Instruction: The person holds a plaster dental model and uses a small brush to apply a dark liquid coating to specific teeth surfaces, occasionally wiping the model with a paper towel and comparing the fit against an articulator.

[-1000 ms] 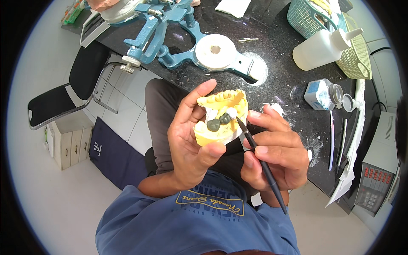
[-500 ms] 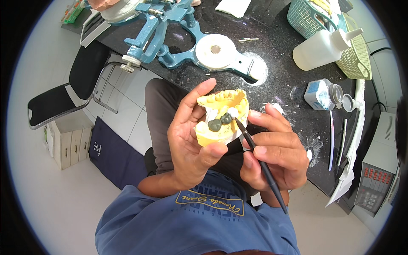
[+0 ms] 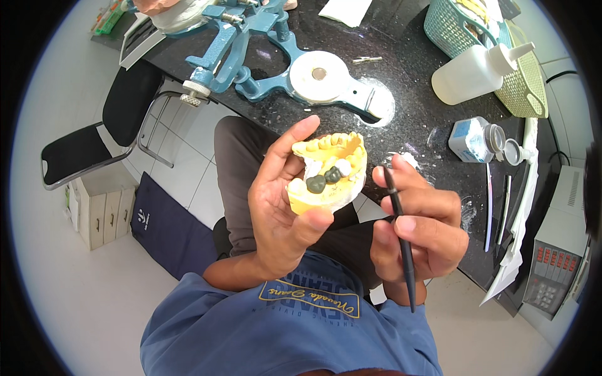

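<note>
My left hand [image 3: 269, 213] holds a yellow dental cast [image 3: 331, 199] by its edges, thumb at the front and fingers around the far left side. Two dark green wax-like teeth [image 3: 316, 183] sit on it, with a white tooth [image 3: 343, 167] beside them. Yellow teeth line the far rim of the cast. In my right hand [image 3: 433, 229] is a slim black pen-like tool [image 3: 406, 260], pinched between thumb and fingers. Its tip points up and away from me, apart from the cast's right side.
A blue dental articulator [image 3: 263, 84] with a round white plate [image 3: 304, 72] stands on the black speckled table. To the right are a squeeze bottle [image 3: 467, 74], an open jar [image 3: 470, 139], baskets [image 3: 448, 31] and a grey device [image 3: 552, 269]. White powder lies scattered about. A black chair [image 3: 128, 103] stands left.
My right hand has drawn back to the right, taking the black tool's tip off the dark green teeth area. The tool now stands steeper. My left hand and the cast have barely moved.
</note>
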Demonstrator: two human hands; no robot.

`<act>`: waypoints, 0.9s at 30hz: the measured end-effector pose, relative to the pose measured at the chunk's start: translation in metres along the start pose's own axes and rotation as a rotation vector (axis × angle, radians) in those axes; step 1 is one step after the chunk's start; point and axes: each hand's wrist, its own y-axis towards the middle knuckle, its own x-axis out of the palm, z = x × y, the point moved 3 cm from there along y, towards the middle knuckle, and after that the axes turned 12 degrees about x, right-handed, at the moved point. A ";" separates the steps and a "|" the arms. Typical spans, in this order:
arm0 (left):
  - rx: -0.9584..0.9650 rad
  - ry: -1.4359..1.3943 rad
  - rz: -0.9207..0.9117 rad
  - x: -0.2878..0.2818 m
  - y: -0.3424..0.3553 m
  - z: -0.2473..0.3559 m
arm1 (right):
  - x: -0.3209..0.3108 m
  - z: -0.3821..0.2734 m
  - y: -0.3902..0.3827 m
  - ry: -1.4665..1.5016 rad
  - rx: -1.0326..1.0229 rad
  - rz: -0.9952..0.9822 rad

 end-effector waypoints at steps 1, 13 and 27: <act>0.003 0.002 0.002 -0.002 0.000 0.000 | 0.000 -0.001 0.001 0.012 0.003 -0.004; -0.011 -0.142 -0.048 0.000 0.001 -0.002 | 0.006 -0.002 0.002 0.007 0.056 -0.069; 0.073 -0.130 -0.044 -0.004 0.001 -0.005 | 0.006 0.000 0.001 0.055 0.082 -0.076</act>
